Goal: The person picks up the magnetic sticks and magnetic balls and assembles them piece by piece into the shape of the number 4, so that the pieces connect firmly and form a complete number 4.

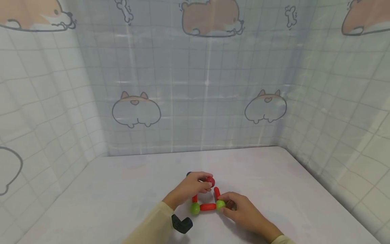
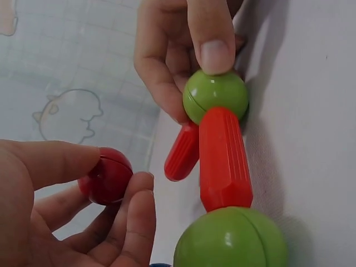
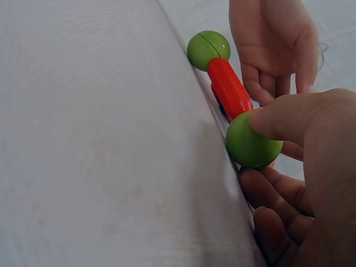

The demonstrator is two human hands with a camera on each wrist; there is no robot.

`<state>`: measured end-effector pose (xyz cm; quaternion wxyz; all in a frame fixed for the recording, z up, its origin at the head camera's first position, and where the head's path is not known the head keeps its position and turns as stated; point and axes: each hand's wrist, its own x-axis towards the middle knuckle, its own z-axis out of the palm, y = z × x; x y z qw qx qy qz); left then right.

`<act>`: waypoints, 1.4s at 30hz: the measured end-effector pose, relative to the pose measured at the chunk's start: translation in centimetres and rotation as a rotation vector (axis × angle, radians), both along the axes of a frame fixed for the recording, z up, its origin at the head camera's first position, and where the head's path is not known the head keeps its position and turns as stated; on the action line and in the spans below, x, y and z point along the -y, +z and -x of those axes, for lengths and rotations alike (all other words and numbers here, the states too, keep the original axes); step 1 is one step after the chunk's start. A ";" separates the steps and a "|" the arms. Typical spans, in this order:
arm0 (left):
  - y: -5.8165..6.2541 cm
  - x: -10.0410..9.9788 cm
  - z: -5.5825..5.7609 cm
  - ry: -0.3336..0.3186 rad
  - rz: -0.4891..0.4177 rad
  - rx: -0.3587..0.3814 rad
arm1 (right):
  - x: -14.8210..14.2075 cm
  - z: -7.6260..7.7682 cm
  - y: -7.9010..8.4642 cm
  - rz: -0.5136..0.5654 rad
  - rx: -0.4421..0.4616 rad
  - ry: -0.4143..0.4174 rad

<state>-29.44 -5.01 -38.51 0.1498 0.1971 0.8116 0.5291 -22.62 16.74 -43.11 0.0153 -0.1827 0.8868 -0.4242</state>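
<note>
My left hand pinches a red ball between thumb and fingers, held off the table. My right hand grips a green ball at the near right corner of a joined toy frame. A red rod links that ball to a second green ball on the left. From the right green ball another red rod points away, its far end free below the red ball. One more red rod runs back from the left green ball, partly hidden under my left hand.
A dark ball shows just behind my left hand, mostly covered. The white table ends at a patterned curtain at the back and sides. A black strap-like device sits at my left wrist.
</note>
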 end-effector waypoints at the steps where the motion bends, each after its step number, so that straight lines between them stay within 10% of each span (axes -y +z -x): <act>1: -0.1 -0.1 0.1 0.006 0.017 -0.002 | 0.0 0.0 0.0 0.003 0.002 -0.001; 42: -0.3 -4.0 2.3 0.058 0.399 -0.204 | 0.1 0.3 -0.3 -0.005 0.028 -0.025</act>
